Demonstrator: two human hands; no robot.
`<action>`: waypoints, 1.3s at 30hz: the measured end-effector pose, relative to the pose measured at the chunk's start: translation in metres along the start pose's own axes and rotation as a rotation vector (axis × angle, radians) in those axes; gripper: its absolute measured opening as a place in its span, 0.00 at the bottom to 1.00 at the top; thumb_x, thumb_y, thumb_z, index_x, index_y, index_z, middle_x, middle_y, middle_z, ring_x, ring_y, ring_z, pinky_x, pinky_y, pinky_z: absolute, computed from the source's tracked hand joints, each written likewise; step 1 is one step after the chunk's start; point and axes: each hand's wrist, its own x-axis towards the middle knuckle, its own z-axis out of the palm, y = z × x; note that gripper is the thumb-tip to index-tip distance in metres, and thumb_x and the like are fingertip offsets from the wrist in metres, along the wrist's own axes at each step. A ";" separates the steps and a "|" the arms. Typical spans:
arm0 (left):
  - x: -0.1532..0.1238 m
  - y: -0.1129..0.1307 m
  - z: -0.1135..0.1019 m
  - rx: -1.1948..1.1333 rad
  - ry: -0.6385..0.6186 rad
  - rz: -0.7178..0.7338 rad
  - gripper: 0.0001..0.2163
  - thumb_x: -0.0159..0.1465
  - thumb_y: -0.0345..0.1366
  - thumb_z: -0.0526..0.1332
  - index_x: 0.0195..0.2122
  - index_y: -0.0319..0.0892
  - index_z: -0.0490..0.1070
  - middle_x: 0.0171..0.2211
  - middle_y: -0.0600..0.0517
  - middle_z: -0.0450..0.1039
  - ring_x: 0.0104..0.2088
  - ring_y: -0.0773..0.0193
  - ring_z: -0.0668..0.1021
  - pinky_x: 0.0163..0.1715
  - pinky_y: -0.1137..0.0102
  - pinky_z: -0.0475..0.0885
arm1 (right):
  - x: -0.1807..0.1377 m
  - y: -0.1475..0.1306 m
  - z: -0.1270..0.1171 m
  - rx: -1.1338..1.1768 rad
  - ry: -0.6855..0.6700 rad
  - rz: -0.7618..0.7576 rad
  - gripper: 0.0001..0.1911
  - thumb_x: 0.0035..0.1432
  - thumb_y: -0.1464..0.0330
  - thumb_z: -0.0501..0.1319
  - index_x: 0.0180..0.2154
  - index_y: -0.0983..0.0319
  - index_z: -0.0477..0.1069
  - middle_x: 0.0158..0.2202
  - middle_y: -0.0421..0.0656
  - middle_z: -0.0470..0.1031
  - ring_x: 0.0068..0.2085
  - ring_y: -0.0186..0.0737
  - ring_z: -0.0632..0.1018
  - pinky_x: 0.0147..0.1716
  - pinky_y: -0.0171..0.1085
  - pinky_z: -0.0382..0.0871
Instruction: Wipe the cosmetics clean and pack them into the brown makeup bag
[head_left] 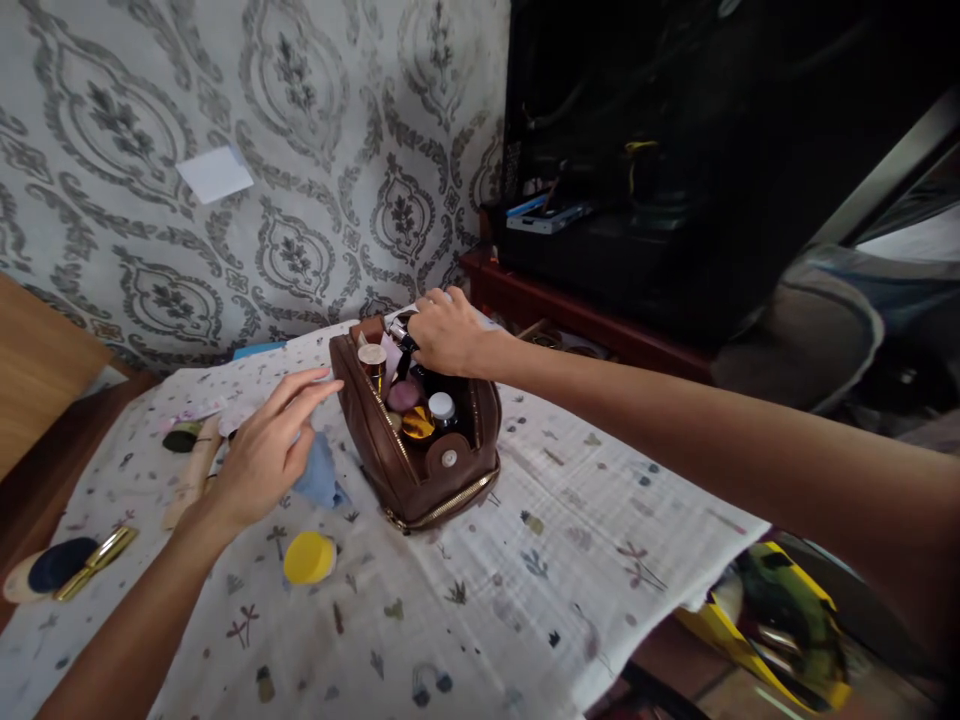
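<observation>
A brown cosmetic bag (465,475) stands unzipped on the cloth, with its mouth facing up. Inside are a white-capped jar (442,407), a gold-and-amber lid (418,424), a pink round item (403,396) and a light-topped container (372,356). My right hand (448,332) reaches over the far end of the bag, fingers curled down; what they hold, if anything, is hidden. Beside them shows a small black-and-silver item (403,334). My left hand (274,445) hovers at the bag's left side, fingers stretched out, fingertips close to its edge.
A yellow-lidded jar (309,557), a blue cloth (321,475), a gold tube (97,563) and a dark oval item (61,565) lie on the printed cloth (525,600). Behind stands a large black screen (675,120). A yellow-edged item (780,620) sits below the right edge.
</observation>
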 end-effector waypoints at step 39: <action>0.041 0.011 0.013 0.000 0.118 0.010 0.25 0.66 0.26 0.48 0.62 0.46 0.69 0.60 0.48 0.72 0.62 0.54 0.72 0.63 0.55 0.69 | -0.087 0.025 0.024 1.177 0.794 0.083 0.15 0.60 0.55 0.68 0.43 0.54 0.68 0.40 0.41 0.77 0.42 0.42 0.80 0.46 0.45 0.80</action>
